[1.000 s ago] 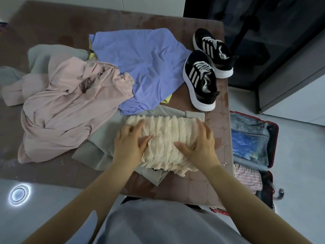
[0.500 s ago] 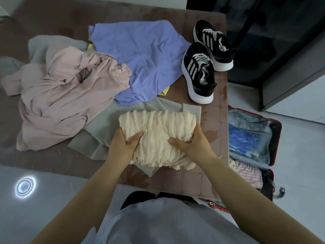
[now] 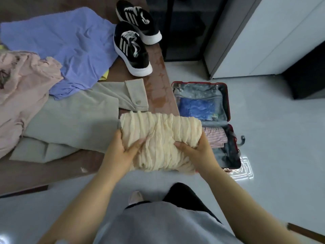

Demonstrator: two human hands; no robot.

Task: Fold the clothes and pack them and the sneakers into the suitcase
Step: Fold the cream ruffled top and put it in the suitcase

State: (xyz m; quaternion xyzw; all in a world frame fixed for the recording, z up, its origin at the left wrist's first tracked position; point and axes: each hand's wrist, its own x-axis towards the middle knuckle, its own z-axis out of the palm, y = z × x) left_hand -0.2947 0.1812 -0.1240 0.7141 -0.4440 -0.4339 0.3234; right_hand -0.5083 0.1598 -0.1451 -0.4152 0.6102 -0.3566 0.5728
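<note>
Both hands are on the folded cream ribbed garment (image 3: 161, 136), which sits at centre frame, slightly below the middle. The left hand (image 3: 121, 152) grips its left end, thumb laid across the top face and fingers curled out of sight beneath. The right hand (image 3: 197, 148) grips the right end in the same way, thumb on top and fingers underneath. In the frame the bundle spans the right edge of the brown padded surface (image 3: 158, 88) and overlaps the left rim of the open suitcase (image 3: 228, 103). Its lower edge hangs over the grey floor (image 3: 272, 138). The suitcase lies open on the floor at right of centre, red-rimmed. A blue item (image 3: 195, 107) lies behind the mesh divider in its upper half, and a striped garment (image 3: 215, 136) lies in its lower half. Unfolded clothes lie on the padded surface. A grey-green garment (image 3: 75, 120) is at centre left, its nearest edge just beside the left hand. A purple shirt (image 3: 66, 43) lies at upper left, overlapping the grey-green piece. A pink garment (image 3: 22, 85) is bunched at the far left, and a sliver of yellow cloth (image 3: 104, 76) shows under the purple shirt. Two black sneakers with white stripes stand side by side at top centre, one nearer (image 3: 131, 50) and one farther (image 3: 139, 18), both well apart from the suitcase.
</note>
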